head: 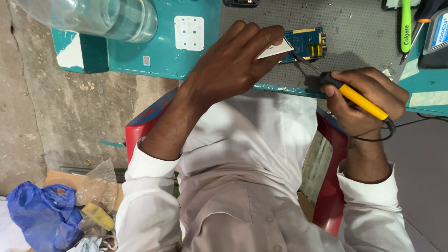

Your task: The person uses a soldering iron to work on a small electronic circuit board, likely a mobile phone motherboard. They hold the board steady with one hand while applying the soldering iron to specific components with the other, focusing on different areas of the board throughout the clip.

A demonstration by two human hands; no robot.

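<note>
In the head view, at upper centre of the frame, the left hand pinches a small white card-like piece between thumb and fingertips, holding it against the near edge of a blue circuit board that lies on the grey perforated mat. At right of centre, the right hand is closed in a pen grip round a soldering iron with a yellow handle and black collar; its thin tip slants up-left and ends just beside the board's lower edge, though whether it touches cannot be told. By the look of it, soldering on the board is the step in hand, with the left hand steadying; the next move would call for a fine, steady placing of the tip on one small joint without shifting the board. Counted: one board, one iron, one white piece, two hands. Further off sit one clear jar at upper left, one white perforated square on the teal bench, and one blue bag at lower left.
</note>
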